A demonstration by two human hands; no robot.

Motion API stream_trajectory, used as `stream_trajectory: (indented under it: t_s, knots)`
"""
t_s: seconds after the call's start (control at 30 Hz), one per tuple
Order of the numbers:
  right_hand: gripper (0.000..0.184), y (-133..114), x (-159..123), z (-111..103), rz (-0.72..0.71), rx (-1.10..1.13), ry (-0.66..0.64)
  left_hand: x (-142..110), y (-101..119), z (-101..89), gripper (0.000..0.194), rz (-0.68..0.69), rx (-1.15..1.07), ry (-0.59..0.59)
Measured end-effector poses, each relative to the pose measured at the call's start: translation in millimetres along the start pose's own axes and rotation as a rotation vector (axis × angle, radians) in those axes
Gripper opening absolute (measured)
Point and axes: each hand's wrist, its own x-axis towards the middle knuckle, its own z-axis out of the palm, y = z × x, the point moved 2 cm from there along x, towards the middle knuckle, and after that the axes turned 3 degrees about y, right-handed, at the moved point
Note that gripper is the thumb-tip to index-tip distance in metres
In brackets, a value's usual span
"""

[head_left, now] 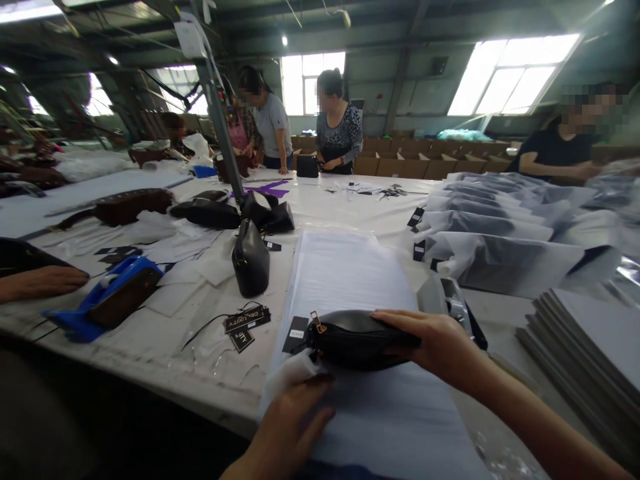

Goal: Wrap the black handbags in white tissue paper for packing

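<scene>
A small black handbag [365, 337] with a gold zipper pull lies on its side above a stack of white sheets [350, 273]. My right hand [425, 337] grips its right end, thumb and fingers on either side. My left hand [293, 420], smeared by motion, is near the bag's left end, thumb apart from the fingers. White tissue [293, 373] lies against or in that hand; I cannot tell which. A black tag [295, 335] sits beside the bag. Loose black hang tags [247, 319] with gold lettering lie to the left.
Another black bag [251, 259] stands near a metal post [220, 120]. A blue tape dispenser [80, 320] lies by another person's hand [45, 281]. On the right are wrapped bags [500, 253] and stacked grey boards [585, 347]. Several people work around the table.
</scene>
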Motion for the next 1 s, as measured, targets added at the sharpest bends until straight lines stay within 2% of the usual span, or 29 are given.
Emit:
stream_trajectory:
  t_s: [0.07,0.1,0.27,0.37,0.43,0.53,0.63,0.7,0.8,0.87,0.9,1.0]
  knots:
    - [0.051,-1.6,0.2,0.9,-0.044,-0.019,0.063,7.2,-11.4,0.2,0.043,-0.124,0.001,0.059]
    - [0.053,-2.3,1.4,1.5,-0.072,-0.035,0.088,12.8,-17.6,0.2,0.046,-0.143,0.012,0.087]
    - [0.057,2.3,12.2,6.5,-0.211,-0.148,0.271,54.8,-49.4,-7.8,0.052,-0.060,0.230,0.318]
    - [0.058,16.9,15.3,18.3,-0.251,-0.206,0.392,76.7,-60.4,-21.9,0.051,-0.024,0.402,0.476]
    - [0.060,31.2,12.9,31.8,-0.263,-0.230,0.416,83.0,-66.5,-32.2,0.051,-0.039,0.485,0.536]
    - [0.061,51.5,0.3,55.5,-0.289,-0.264,0.371,77.5,-84.1,-45.9,0.043,-0.130,0.516,0.470]
    - [0.062,60.5,-19.7,74.7,-0.292,-0.308,0.299,57.5,-110.0,-61.3,0.038,-0.278,0.396,0.351]
    - [0.064,59.7,-32.3,82.8,-0.266,-0.336,0.284,42.8,-119.6,-74.1,0.039,-0.358,0.301,0.396]
    - [0.066,54.3,-44.3,90.3,-0.223,-0.380,0.288,33.3,-107.2,-86.9,0.033,-0.373,0.215,0.580]
    - [0.067,51.5,-47.6,93.4,-0.205,-0.401,0.289,40.9,-84.7,-84.2,0.030,-0.282,0.162,0.611]
    - [0.067,50.6,-48.4,94.3,-0.204,-0.404,0.291,48.9,-72.7,-79.3,0.032,-0.215,0.137,0.570]
    - [0.067,49.6,-49.0,95.1,-0.196,-0.396,0.311,83.0,-50.5,-59.4,0.043,-0.057,0.108,0.330]
